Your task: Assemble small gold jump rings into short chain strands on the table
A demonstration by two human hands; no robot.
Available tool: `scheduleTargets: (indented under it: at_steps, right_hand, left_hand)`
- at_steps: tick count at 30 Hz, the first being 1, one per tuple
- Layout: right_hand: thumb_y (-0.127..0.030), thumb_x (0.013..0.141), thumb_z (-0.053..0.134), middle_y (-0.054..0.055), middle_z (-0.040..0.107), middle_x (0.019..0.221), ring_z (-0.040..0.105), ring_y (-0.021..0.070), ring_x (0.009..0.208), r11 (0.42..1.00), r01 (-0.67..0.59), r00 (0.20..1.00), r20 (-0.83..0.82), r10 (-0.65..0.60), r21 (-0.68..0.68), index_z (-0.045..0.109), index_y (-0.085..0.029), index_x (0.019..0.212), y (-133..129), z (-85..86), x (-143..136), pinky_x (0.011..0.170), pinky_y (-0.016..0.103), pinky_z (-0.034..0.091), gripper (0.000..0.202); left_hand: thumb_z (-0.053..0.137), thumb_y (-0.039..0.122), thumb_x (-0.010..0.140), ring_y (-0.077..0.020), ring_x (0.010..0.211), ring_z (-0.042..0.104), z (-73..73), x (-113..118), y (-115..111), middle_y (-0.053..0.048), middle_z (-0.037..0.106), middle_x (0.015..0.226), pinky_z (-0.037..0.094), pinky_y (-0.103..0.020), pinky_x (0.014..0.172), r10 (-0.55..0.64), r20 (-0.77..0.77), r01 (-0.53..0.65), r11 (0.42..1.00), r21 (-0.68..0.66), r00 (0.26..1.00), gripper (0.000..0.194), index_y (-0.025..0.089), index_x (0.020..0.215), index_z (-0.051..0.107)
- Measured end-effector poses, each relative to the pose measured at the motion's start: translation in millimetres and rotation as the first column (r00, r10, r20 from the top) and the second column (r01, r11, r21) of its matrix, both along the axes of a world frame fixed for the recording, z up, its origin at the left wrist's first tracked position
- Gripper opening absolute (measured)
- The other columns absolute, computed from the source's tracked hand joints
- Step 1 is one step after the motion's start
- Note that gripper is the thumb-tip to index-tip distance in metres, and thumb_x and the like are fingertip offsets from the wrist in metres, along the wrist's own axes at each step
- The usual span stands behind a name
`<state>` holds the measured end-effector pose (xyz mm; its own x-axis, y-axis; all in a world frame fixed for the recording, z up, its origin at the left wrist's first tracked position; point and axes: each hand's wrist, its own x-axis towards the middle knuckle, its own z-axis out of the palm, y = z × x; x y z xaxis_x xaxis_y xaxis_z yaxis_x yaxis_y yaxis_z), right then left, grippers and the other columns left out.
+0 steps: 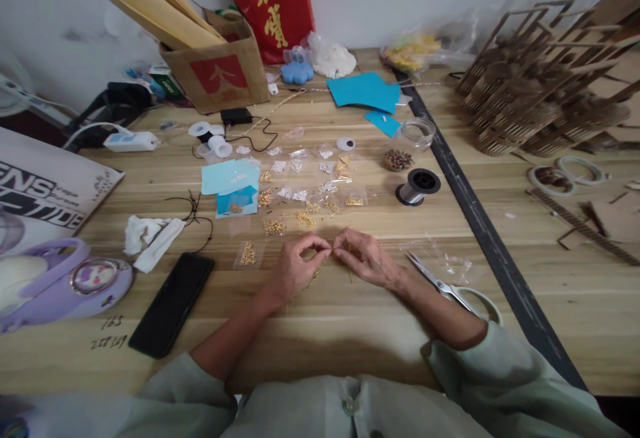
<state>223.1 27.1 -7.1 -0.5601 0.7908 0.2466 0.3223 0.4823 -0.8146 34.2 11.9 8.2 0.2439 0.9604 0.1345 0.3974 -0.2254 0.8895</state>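
My left hand [302,266] and my right hand [364,256] meet fingertip to fingertip above the wooden table. Both are closed in a pinch on a thin gold bead chain [315,274]; one length droops below the left fingers, and a short end dangles under the right. What sits exactly between the fingertips is too small to make out. Just beyond the hands lie loose gold beads [305,219] and small bags of gold beads [274,227]. Left of my left hand is another bag of gold beads [248,253]. Scissors [445,286] rest beside my right forearm.
A black phone [171,305] and a purple bag-like item [65,285] lie at left. Blue cards [231,177], a wire spool [418,187] and a glass jar [416,135] stand farther back. A cardboard box [220,71] and brown cardboard pieces [540,91] occupy the rear.
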Motion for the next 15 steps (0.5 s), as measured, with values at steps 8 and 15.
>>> scheduleTargets:
  at_steps: [8, 15]
  right_hand:
    - [-0.024, 0.091, 0.048, 0.003, 0.057, 0.078, 0.052, 0.0142, 0.070, 1.000, -0.005, 1.000, 0.003, 0.005, 0.026, 0.056, -0.018, 0.088, 0.6, -2.8, -0.4, 0.063, 0.026, 0.041, 0.010]
    - [-0.022, 0.091, 0.049, 0.002, 0.057, 0.077, 0.051, 0.0128, 0.068, 1.000, -0.007, 1.000, 0.002, 0.007, -0.016, 0.056, -0.017, 0.089, 0.7, -1.8, -0.5, 0.061, 0.024, 0.041, 0.009]
  left_hand:
    - [0.057, 0.021, 0.085, -0.0161, 0.077, 0.062, -8.0, -0.3, -1.2, -0.005, 0.068, 0.078, 0.049, -0.028, 0.075, -0.027, -0.112, 0.053, 0.970, 0.239, 0.993, 0.010, 0.019, 0.078, 0.065]
    - [0.058, 0.020, 0.084, -0.0149, 0.075, 0.062, -9.7, -1.9, -0.4, -0.004, 0.068, 0.077, 0.048, -0.025, 0.073, -0.021, -0.105, 0.041, 0.981, 0.190, 0.994, 0.008, 0.018, 0.079, 0.064]
